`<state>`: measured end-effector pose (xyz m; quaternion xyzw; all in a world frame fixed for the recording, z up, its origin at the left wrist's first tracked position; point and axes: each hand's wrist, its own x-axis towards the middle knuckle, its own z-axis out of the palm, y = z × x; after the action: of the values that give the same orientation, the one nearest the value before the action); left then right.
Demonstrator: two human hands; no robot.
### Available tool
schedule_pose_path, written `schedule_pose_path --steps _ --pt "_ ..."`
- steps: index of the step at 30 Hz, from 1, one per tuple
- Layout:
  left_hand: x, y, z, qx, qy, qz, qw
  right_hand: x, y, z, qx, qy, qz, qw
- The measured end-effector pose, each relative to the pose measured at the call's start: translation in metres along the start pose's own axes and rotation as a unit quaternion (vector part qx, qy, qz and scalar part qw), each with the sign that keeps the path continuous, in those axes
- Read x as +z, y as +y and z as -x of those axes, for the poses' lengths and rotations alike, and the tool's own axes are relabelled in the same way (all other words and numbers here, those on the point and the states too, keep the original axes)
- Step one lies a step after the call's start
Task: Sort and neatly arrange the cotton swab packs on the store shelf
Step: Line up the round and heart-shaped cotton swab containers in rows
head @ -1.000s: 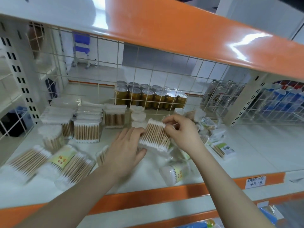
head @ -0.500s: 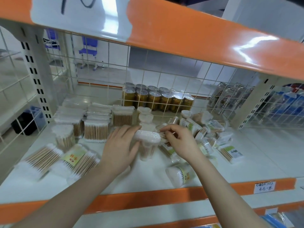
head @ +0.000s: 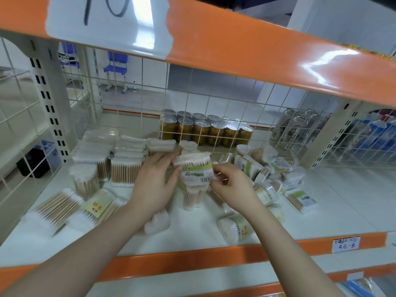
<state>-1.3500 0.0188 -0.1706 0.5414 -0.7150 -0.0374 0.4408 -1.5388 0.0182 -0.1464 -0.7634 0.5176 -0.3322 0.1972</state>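
Both hands are at the middle of the white shelf (head: 334,202), working on one swab pack (head: 196,168). The pack is a clear tub of wooden-stemmed cotton swabs with a green-and-white label and a barcode facing the camera; it is lifted above the shelf and sits directly over a second upright tub (head: 194,197) that stands on the shelf. Left hand (head: 155,185): fingers extended and lying flat against the left side of the held pack, thumb toward the label, not curled around it. Right hand (head: 230,186): fingers curled, thumb and fingertips pinching the right edge of the label. Stacked neatly at the rear left are rows of bagged swabs (head: 124,159), stems vertical. At front left two flat bags of swabs (head: 70,207) lie on their sides, one with a yellow label. To the right of the hands is a loose pile of small labelled packs (head: 272,170), lying at mixed angles. One more tub (head: 234,228) lies on its side near the front edge, and a small white pack (head: 157,221) lies below the left wrist. Behind the wire mesh (head: 214,103) stand gold cans (head: 205,129). A handwritten price tag (head: 346,244) is stuck on the orange front rail.
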Motion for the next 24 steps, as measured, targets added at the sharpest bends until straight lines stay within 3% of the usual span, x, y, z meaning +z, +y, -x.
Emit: schedule_pose_path --steps 9,24 --pt "-0.001 -0.006 -0.008 -0.001 -0.005 0.018 1.0 -0.001 0.0 -0.002 0.033 -0.006 -0.103 0.994" --pt "-0.004 -0.007 -0.014 -0.048 -0.011 0.066 0.997 0.007 -0.005 -0.002 0.078 -0.055 -0.171 0.981"
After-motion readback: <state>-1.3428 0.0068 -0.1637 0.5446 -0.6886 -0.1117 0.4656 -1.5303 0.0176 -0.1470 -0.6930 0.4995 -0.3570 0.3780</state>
